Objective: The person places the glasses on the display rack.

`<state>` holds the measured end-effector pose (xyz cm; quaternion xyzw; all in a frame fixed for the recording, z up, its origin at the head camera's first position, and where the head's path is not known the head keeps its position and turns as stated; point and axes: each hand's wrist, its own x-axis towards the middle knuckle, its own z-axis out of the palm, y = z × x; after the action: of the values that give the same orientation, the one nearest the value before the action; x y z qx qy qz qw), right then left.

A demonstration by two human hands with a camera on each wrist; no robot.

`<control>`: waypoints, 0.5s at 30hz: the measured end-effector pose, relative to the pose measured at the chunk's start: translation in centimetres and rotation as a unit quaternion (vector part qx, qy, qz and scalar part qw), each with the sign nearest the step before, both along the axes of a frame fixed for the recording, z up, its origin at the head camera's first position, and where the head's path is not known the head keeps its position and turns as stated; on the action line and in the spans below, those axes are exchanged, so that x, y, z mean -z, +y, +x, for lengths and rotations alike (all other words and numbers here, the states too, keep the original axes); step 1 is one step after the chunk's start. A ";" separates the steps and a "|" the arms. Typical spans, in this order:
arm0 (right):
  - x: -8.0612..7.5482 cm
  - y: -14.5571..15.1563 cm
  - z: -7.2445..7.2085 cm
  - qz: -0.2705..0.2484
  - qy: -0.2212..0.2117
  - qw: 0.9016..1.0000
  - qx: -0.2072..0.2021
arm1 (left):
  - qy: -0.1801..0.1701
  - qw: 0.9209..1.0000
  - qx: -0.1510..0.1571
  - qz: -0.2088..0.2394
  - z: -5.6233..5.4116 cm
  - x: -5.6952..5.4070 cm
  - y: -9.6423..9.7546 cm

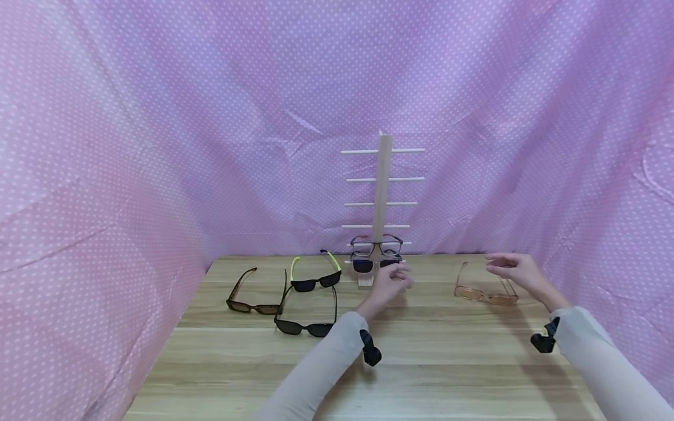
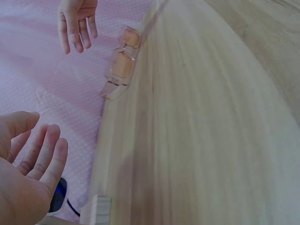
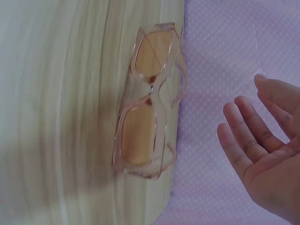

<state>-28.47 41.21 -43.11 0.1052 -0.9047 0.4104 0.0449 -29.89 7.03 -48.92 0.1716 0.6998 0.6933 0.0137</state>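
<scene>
My left hand point(image 1: 391, 283) hovers in front of the lower part of a wooden glasses stand point(image 1: 382, 187), its fingers relaxed and holding nothing. Just behind it, dark-lensed sunglasses point(image 1: 363, 266) hang on the lowest rung, partly hidden by the hand. Clear glasses with a grey-brown frame point(image 1: 362, 248) rest on the rung above. Over on the right, my right hand point(image 1: 516, 271) is in the air with loosely bent, empty fingers. Beside and below it, sunglasses with a clear pinkish frame and orange lenses point(image 3: 138, 133) lie on the table with temples unfolded.
On the table's left side lie brown tortoiseshell sunglasses point(image 1: 253, 308), black sunglasses with yellow-green temples point(image 1: 317, 283) and all-black sunglasses point(image 1: 302, 328). The stand's upper rungs point(image 1: 408, 179) stick out to both sides. A pink dotted curtain point(image 1: 316, 117) surrounds the wooden table point(image 1: 432, 362).
</scene>
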 end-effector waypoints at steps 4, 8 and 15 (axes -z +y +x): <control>0.2 1.0 0.2 0.007 -0.011 1.000 -0.004 | -0.007 1.000 0.003 -0.004 0.0 0.6 0.5; 0.3 1.9 0.4 0.012 -0.030 0.999 -0.013 | -0.016 1.000 0.004 -0.003 0.1 1.2 0.9; 1.1 3.5 0.7 -0.004 -0.063 0.998 -0.023 | -0.040 0.999 0.003 -0.001 0.1 2.4 2.0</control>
<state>-27.75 44.75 -44.23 0.0995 -0.9014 0.4208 -0.0213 -29.79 9.08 -51.33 0.1459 0.6987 0.6990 0.0441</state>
